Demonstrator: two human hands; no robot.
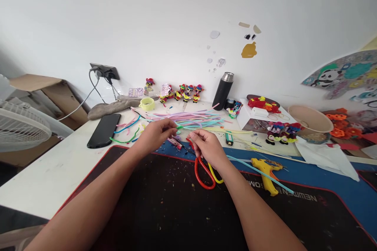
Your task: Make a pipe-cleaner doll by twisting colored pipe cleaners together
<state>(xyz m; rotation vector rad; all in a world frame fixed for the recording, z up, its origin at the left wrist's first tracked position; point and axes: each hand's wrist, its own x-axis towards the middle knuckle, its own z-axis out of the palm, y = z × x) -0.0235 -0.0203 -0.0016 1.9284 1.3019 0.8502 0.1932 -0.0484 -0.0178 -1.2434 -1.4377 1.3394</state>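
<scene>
My left hand (157,135) is closed in a pinch, and a short green pipe cleaner (179,127) pokes out at its fingertips. A small gap to the right, my right hand (207,147) has its thumb and fingers pressed together. A bit of red fuzzy pipe cleaner (189,140) shows at those fingertips, its other end hidden by the hand. Scissors (205,182) with one red and one yellow handle loop lie on the black mat under the right hand, their blades partly covered. Behind both hands spreads a bundle of pastel pipe cleaners (188,117).
A black phone (103,131) lies left, near yellow tape (146,104). Right are a yellow glue gun (268,174), a green-and-white lighter-sized box (229,138) and a bowl (309,119). A black thermos (223,92) and several small fuzzy figures (188,93) stand along the wall.
</scene>
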